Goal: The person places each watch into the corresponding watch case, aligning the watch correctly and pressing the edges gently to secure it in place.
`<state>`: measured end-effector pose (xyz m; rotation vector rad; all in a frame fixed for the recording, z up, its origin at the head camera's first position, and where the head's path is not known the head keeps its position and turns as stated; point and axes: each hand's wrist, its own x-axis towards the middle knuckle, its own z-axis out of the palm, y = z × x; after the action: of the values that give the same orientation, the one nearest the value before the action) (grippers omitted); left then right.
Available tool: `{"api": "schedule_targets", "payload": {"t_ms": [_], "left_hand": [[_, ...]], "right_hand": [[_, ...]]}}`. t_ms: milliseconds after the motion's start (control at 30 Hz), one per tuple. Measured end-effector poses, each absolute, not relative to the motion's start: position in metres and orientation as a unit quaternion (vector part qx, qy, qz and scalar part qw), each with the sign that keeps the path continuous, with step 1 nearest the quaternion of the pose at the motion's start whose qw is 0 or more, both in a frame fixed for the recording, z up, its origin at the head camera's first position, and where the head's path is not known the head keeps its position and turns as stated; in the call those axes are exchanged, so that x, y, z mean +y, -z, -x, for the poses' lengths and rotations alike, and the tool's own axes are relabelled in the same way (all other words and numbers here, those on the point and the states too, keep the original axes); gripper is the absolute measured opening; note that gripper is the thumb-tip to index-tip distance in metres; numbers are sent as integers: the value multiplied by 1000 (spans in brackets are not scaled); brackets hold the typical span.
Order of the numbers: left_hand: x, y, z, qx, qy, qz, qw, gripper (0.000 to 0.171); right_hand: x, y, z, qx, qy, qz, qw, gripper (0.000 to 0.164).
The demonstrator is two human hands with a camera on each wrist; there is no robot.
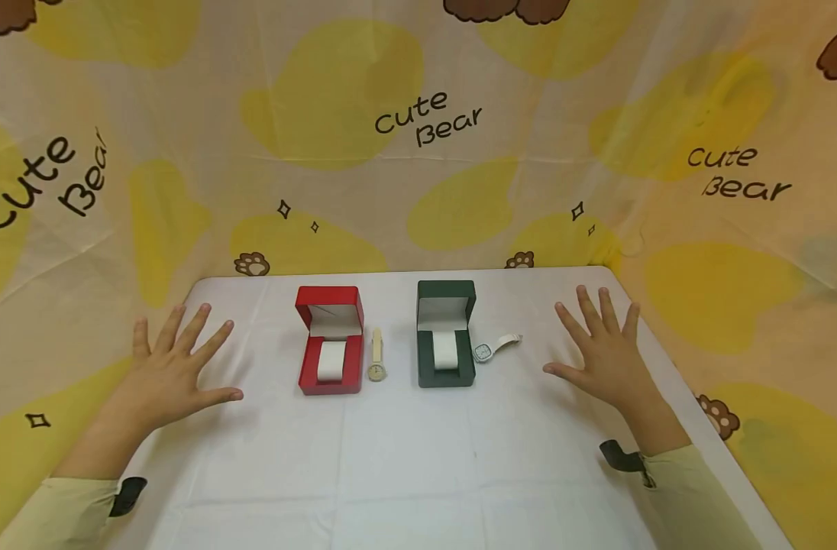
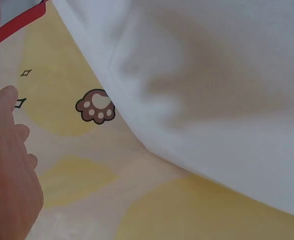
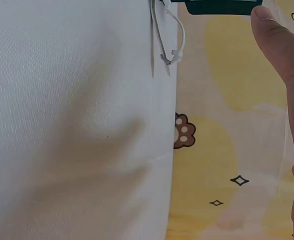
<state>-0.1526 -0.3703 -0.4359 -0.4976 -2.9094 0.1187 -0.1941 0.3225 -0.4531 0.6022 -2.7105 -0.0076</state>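
Observation:
My left hand (image 1: 174, 374) is spread with straight fingers over the left side of the white table, holding nothing. My right hand (image 1: 604, 355) is spread the same way over the right side. Between them stand two watch boxes with raised lids: a red box (image 1: 311, 385) and a dark green box (image 1: 425, 367). Each has a white cushion inside. A watch with a cream strap (image 1: 376, 355) lies just right of the red box. Beside the green box, nearest my right hand, lies a watch with a white strap (image 1: 501, 344), its square-looking face against the box's side.
The white-covered table (image 1: 405, 473) ends at a back edge against a yellow-patterned cloth (image 1: 350, 114), which also hangs at both sides. Black straps (image 1: 621, 457) stick out at both sleeve cuffs.

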Motion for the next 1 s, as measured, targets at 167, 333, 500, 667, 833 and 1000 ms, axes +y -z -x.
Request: {"api": "schedule_targets", "payload": {"t_ms": [167, 333, 500, 667, 833, 1000], "left_hand": [[-368, 438, 153, -981, -38, 168, 93, 114], [-366, 441, 153, -981, -39, 167, 94, 115], [-364, 444, 154, -979, -36, 172, 100, 116], [-363, 447, 156, -977, -28, 179, 108, 116], [-359, 446, 156, -978, -28, 179, 107, 116], [-354, 444, 156, -977, -28, 182, 106, 115]], "right_hand": [[320, 456, 194, -960, -2, -213, 184, 107], [318, 458, 193, -955, -14, -222, 196, 105], [313, 460, 193, -952, -23, -225, 205, 105], [308, 461, 194, -951, -33, -228, 209, 105], [302, 461, 193, -951, -41, -227, 208, 104], [297, 463, 192, -949, -44, -230, 212, 102]]}}
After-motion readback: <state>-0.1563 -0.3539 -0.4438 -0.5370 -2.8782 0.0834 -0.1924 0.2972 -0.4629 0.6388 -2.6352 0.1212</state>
